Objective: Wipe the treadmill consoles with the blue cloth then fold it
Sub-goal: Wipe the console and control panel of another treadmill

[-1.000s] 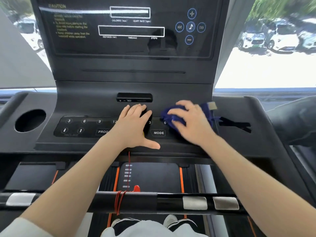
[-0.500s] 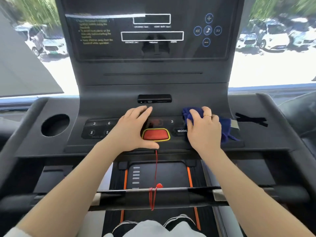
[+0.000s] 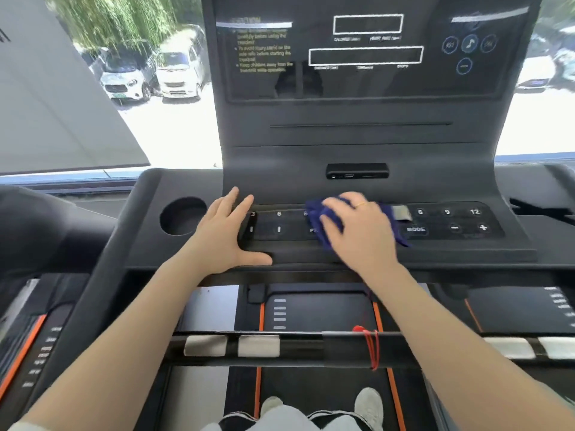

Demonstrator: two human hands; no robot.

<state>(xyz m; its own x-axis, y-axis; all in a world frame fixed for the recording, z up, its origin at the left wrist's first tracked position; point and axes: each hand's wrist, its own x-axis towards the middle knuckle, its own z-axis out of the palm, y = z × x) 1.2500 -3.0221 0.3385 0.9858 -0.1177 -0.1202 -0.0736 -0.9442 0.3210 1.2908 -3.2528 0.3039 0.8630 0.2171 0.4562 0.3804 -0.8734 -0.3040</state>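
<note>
The dark grey treadmill console (image 3: 357, 144) fills the middle of the view, with a black display on top and a button strip (image 3: 448, 227) below. My right hand (image 3: 357, 231) presses the bunched blue cloth (image 3: 320, 216) onto the middle of the button strip, covering the centre buttons. A grey tag of the cloth sticks out to the right of that hand. My left hand (image 3: 227, 234) lies flat, fingers spread, on the left end of the strip and holds nothing.
A round cup holder (image 3: 182, 216) sits left of my left hand. A black handlebar (image 3: 311, 346) with grey pads and a red cord (image 3: 371, 349) crosses below my forearms. The belt and my shoes are at the bottom. Another treadmill stands at the left edge.
My right hand has slid the cloth left along the button strip, over the red centre button. My left hand has also shifted left to the strip's end. The view has swung left.
</note>
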